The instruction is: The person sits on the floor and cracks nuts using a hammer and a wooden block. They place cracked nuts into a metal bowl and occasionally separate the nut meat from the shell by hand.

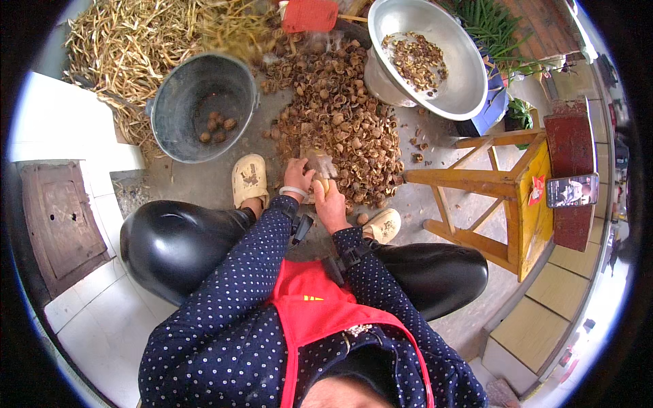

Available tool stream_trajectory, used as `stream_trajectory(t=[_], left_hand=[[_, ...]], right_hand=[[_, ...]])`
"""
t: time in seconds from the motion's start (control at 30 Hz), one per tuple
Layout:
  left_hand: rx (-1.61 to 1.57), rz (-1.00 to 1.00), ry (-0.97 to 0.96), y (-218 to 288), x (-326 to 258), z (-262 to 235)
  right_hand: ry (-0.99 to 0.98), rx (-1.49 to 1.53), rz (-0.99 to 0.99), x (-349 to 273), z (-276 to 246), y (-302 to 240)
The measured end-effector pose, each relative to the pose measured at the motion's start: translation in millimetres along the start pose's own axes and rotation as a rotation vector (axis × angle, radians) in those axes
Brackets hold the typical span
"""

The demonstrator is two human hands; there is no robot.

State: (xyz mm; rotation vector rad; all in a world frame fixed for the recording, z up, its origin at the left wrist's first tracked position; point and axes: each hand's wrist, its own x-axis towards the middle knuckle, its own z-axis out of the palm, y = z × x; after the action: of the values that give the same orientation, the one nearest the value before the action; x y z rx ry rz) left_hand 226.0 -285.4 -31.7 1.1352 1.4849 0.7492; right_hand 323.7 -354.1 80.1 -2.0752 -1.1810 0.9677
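The left hand (297, 175) and right hand (330, 204) meet low in front of the knees, just above the floor (204, 178); the right hand's fingers are curled around a pale nut (322, 185), holding it at the near edge of the shell heap (340, 119); the left hand sits just beside it, fingers closed on a small flat tool (320, 163) that rests against the nut, though the exact grip is too small to make out; a white band circles the left wrist; the shell heap spreads from the hands up toward a tilted metal basin (435, 61) holding broken kernels; to the left of the heap stands a grey bucket (201, 105) with a few whole nuts at its bottom; behind the bucket lies a mound of dry pods (129, 47); a red swatter (309, 15) lies at the top edge, near the basin; a wooden stool (503, 197) lies on its side to the right, well apart from the hands; two pale slippers (249, 179) flank the hands, one at the left hand, one below the right.
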Motion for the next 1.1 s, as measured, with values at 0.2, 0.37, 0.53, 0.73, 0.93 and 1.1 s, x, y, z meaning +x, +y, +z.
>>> stream_trajectory(t=[0.2,0.37,0.53,0.73,0.93,1.1], left_hand=[[0.384,0.213,0.023,11.6,-5.0,-2.4],[0.434,0.165,-0.004,21.1,-8.2,-4.7],[0.393,0.164,0.019,19.7,-8.7,-2.9],[0.416,0.219,-0.006,21.1,-3.1,-5.8],[0.449,0.286,-0.008,29.4,-8.0,-6.4],[0.342,0.188,-0.025,32.1,-3.6,-6.7]], right_hand=[[0.006,-0.022,0.028,-2.3,-4.9,-1.6],[0.088,0.023,0.089,3.0,-4.7,4.1],[0.16,0.17,-0.096,2.5,-5.9,3.8],[-0.064,-0.117,0.065,4.1,4.1,5.0],[0.073,0.073,0.087,7.2,-9.4,3.0],[0.194,0.147,0.073,9.0,-10.6,3.5]])
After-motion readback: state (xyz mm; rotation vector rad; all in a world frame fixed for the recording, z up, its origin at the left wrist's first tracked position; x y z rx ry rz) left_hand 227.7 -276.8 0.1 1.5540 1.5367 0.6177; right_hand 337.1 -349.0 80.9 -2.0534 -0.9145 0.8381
